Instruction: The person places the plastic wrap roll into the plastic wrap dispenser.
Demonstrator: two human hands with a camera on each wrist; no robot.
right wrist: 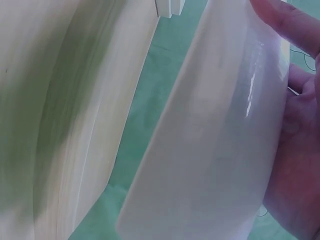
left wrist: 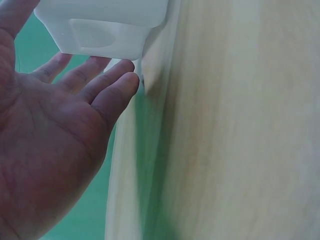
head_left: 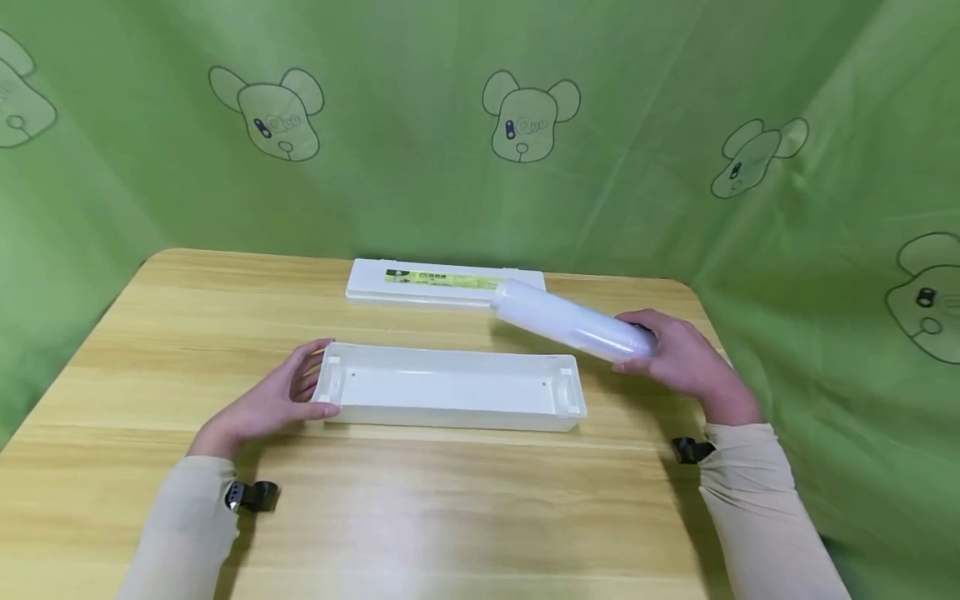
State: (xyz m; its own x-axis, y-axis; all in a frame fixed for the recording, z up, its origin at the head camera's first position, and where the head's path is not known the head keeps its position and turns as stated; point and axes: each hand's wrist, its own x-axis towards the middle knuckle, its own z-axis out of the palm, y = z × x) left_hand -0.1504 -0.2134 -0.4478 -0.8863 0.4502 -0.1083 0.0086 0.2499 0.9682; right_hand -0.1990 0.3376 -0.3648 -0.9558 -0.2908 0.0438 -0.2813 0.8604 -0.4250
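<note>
Green curtain behind wood-grain table with white tray.

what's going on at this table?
A person's right hand holds a translucent roll, tilted, above the table. Their left hand holds one end of an open white box resting there. A labelled, lid-like white piece lies behind it. The roll isn't in the box.

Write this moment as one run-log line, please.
left hand: holds white box at left end | right hand: holds translucent roll, raised | labelled lid: behind box
</note>
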